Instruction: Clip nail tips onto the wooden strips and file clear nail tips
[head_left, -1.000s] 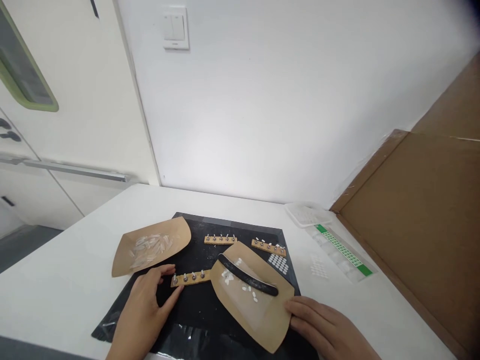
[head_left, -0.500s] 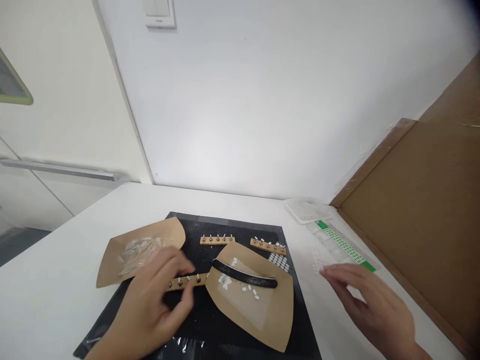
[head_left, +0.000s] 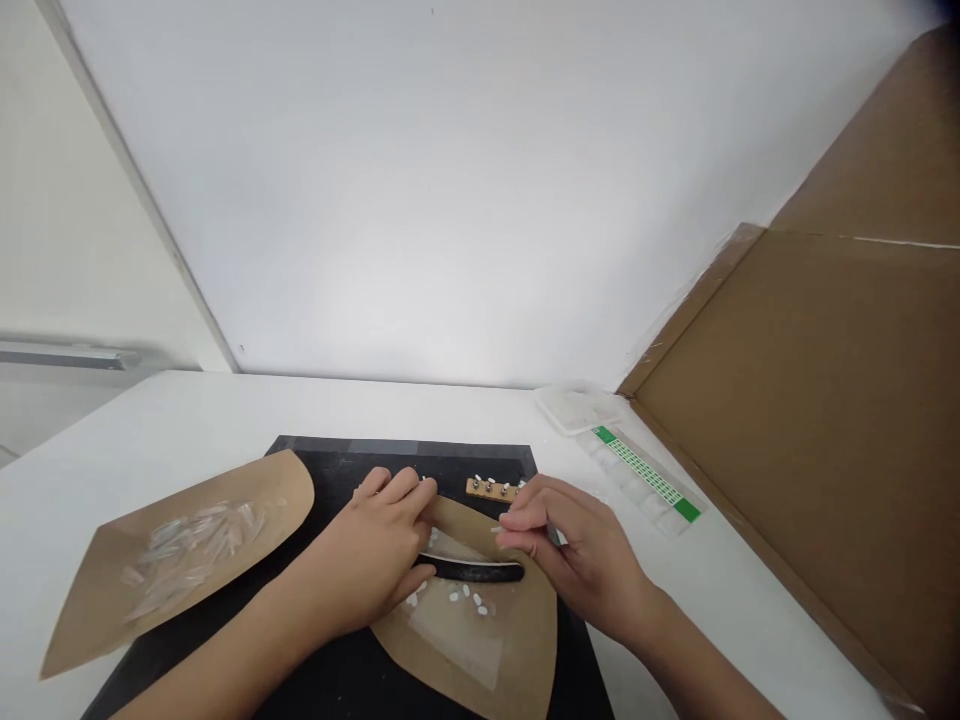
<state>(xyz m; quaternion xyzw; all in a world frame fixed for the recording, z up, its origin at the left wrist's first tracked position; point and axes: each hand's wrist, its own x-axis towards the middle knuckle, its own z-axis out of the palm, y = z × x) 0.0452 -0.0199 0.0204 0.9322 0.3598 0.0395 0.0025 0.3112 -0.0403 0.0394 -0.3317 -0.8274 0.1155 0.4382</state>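
Observation:
My right hand (head_left: 581,560) is closed in a pinch, with a small whitish, translucent piece (head_left: 497,529) between thumb and fingertips. It hovers above the right side of a tan curved card (head_left: 525,630). A black curved nail file (head_left: 476,571) lies across that card, among small white oval pieces (head_left: 480,605). My left hand (head_left: 386,540) is curled at the card's left edge, its thumb by the file's left end. Whatever its fingers hold, if anything, is hidden. Behind my right fingers, a wooden strip with small pegs (head_left: 480,488) carries white pieces on top.
Everything central rests on a black mat (head_left: 330,680) on a white table (head_left: 45,500). At left, another tan card (head_left: 82,610) bears a pile of clear slender pieces (head_left: 199,545). A clear tray (head_left: 574,408) and a green-labelled clear pack (head_left: 649,475) lie right, beside a cardboard panel (head_left: 810,400).
My right hand has come left from the table over the card, now pinching a small piece. My left hand has moved right to the card and curled. The view has shifted right.

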